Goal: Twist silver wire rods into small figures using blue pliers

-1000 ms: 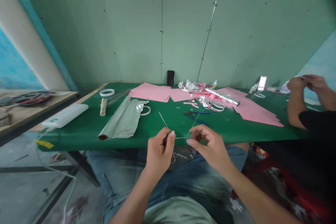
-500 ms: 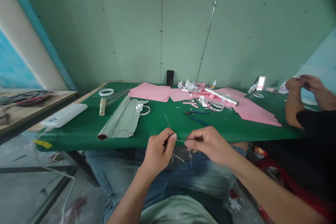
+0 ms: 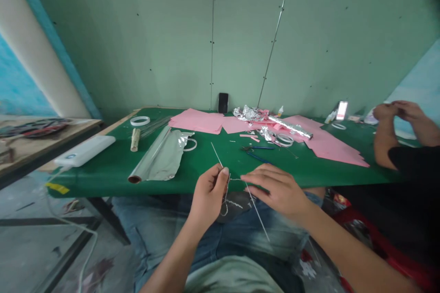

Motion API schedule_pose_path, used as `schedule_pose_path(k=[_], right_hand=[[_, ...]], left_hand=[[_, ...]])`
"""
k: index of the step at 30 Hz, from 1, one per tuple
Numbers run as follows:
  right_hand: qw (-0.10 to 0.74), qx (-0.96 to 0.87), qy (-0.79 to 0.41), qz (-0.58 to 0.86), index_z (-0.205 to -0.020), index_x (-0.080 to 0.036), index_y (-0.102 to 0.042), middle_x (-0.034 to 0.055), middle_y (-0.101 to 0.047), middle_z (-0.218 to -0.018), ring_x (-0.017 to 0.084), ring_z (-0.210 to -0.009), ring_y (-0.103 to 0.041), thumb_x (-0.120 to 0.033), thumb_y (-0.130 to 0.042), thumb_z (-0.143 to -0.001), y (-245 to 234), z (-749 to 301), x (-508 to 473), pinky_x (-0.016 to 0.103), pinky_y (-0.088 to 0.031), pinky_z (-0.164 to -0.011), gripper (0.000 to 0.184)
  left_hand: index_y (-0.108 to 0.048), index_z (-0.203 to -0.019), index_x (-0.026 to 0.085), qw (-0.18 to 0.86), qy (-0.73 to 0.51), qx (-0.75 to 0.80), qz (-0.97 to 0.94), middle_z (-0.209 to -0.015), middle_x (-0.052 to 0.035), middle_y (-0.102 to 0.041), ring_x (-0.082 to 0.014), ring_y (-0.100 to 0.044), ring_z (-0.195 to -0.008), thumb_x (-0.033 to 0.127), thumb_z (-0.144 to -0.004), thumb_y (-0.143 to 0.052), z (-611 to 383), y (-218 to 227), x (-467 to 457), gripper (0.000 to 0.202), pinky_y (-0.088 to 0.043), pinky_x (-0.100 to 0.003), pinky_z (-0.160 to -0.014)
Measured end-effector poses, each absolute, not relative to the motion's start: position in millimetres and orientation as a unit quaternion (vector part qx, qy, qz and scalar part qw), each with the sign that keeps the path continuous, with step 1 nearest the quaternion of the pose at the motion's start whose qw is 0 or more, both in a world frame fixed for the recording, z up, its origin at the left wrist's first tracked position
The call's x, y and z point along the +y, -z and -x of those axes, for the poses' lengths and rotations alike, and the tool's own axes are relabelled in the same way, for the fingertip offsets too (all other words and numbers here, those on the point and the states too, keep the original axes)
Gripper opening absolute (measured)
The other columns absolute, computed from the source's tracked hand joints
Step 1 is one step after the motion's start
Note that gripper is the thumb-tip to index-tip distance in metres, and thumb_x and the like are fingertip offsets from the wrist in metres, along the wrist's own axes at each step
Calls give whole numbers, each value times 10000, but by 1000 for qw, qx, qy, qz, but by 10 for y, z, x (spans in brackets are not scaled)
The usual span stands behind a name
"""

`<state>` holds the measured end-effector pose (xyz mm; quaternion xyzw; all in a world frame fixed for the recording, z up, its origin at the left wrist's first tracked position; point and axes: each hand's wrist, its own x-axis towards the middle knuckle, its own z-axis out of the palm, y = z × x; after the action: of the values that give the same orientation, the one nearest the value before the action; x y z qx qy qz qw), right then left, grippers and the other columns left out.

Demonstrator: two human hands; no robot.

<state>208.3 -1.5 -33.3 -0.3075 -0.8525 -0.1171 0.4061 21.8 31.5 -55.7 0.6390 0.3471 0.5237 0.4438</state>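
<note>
My left hand (image 3: 210, 192) is closed in a pinch around a thin silvery wire, and one straight end (image 3: 216, 154) sticks up past the thumb. A short twisted stretch of wire (image 3: 235, 179) bridges the gap to my right hand (image 3: 275, 187). Thumb and fingers of that hand close on the wire there, and a straight end (image 3: 257, 215) slants down over my lap. Below my left hand hangs a twisted, looped length of wire (image 3: 225, 208). Both hands are just in front of the table edge.
On the green table (image 3: 202, 165) lie pliers (image 3: 256, 151), a foil roll (image 3: 151, 158), pink sheets (image 3: 197, 120), crumpled foil (image 3: 250, 113) and tape rolls (image 3: 140, 121). A phone (image 3: 223, 102) leans on the wall. At right are a co-worker's hands (image 3: 398, 110).
My right hand has loosened its curl, its fingers now straighter. The wire end below it has swung outward to the right. My left hand has risen slightly.
</note>
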Motion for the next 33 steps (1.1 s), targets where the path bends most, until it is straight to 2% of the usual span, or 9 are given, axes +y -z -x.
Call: schedule_pose_path(k=[8,12,15,17,20,22,28,31,33], right_hand=[[365,-830,292,304,-989,-148,-683,49,-738,-805,173,-734,-636,-124,-618,-900,307,-2056,-123,313,-543,-670,113],[367,-823,299,314,-961,-165,-695,41,-741,-801,163,-714,-639,-122,-607,-902,338,-2059,-134,306,-522,-682,114],[438,-815,152,349,-876,-193,-706,26,-731,-754,145,-672,-624,-158,-600,-909,379,-2022,-114,282,-497,-664,116],[502,-761,-64,405,-772,-199,-699,21,-709,-701,140,-648,-614,-227,-628,-891,412,-1976,-106,271,-475,-645,141],[529,-631,-335,458,-597,-195,-606,7,-623,-546,136,-541,-573,-393,-617,-876,450,-1908,-96,266,-449,-566,342],[522,-599,-392,463,-549,-201,-540,-8,-558,-466,127,-465,-524,-474,-561,-891,448,-1882,-84,259,-425,-502,439],[536,-603,-343,481,-586,-192,-588,-12,-608,-529,116,-527,-553,-396,-661,-832,344,-1900,-73,240,-437,-545,328],[568,-653,-140,481,-854,-196,-672,-5,-678,-690,130,-603,-614,-268,-707,-805,345,-1920,-103,251,-499,-587,94],[574,-685,30,447,-1026,-201,-653,24,-698,-836,139,-704,-652,-178,-711,-810,364,-1936,-120,269,-540,-668,225]], left_hand=[[-448,-631,190,409,-502,336,-684,-563,51,-398,-97,-348,-511,441,-955,-474,-173,569,284,411,-281,-227,-490],[-471,-613,181,399,-483,335,-704,-564,43,-425,-99,-394,-526,434,-941,-514,-145,571,300,416,-317,-222,-511],[-539,-635,170,403,-475,329,-709,-561,29,-499,-104,-463,-524,404,-952,-503,-150,575,301,395,-358,-220,-530],[-569,-645,166,392,-485,323,-712,-568,19,-545,-107,-505,-530,366,-949,-513,-159,581,297,369,-385,-219,-546],[-613,-679,163,345,-514,299,-726,-608,6,-602,-114,-545,-562,303,-919,-563,-170,598,295,283,-411,-218,-571],[-637,-704,162,330,-525,290,-729,-622,5,-618,-114,-555,-568,287,-899,-593,-178,612,298,236,-418,-214,-568],[-669,-736,146,474,-481,308,-670,-654,-16,-663,-114,-583,-539,386,-883,-617,-215,608,281,287,-459,-208,-525],[-665,-668,139,523,-495,308,-621,-645,-19,-663,-100,-572,-489,425,-866,-636,-224,560,246,350,-460,-204,-490],[-673,-667,138,552,-506,305,-588,-626,-11,-652,-88,-550,-450,445,-841,-665,-221,527,220,353,-448,-194,-452]])
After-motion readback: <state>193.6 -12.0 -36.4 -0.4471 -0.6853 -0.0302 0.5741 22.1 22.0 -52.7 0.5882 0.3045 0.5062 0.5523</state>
